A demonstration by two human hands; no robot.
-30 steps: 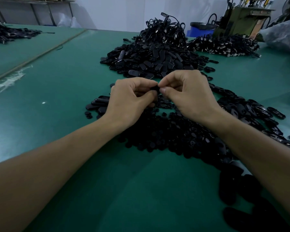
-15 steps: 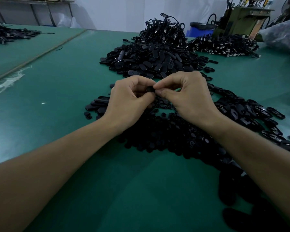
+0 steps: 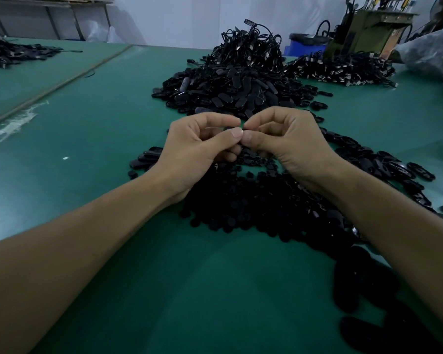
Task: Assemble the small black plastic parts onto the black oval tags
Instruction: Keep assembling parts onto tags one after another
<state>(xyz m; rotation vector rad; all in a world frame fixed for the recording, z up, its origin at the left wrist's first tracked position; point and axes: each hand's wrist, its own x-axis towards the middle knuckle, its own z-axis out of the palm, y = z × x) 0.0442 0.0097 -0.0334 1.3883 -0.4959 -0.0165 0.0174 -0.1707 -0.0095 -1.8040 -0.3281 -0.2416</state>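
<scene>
Spreading across the whole view, the green table (image 3: 87, 129) carries several black heaps. Farthest back at centre lies a tall mound of black oval tags (image 3: 230, 90), and to its right a flatter pile of corded pieces (image 3: 343, 70) with pale metal ends. Nearer the person, a low bed of small black plastic parts (image 3: 253, 208) lies under and between the wrists, with more oval tags strewn off to its right. Above that bed the left hand (image 3: 197, 152) and the right hand (image 3: 289, 144) meet tip to tip, each with thumb and forefinger curled in a pinch and the other fingers folded beneath. Pinched between them sits one tiny black piece (image 3: 229, 128), mostly hidden by the fingertips, so whether it is a tag or a part cannot be told
</scene>
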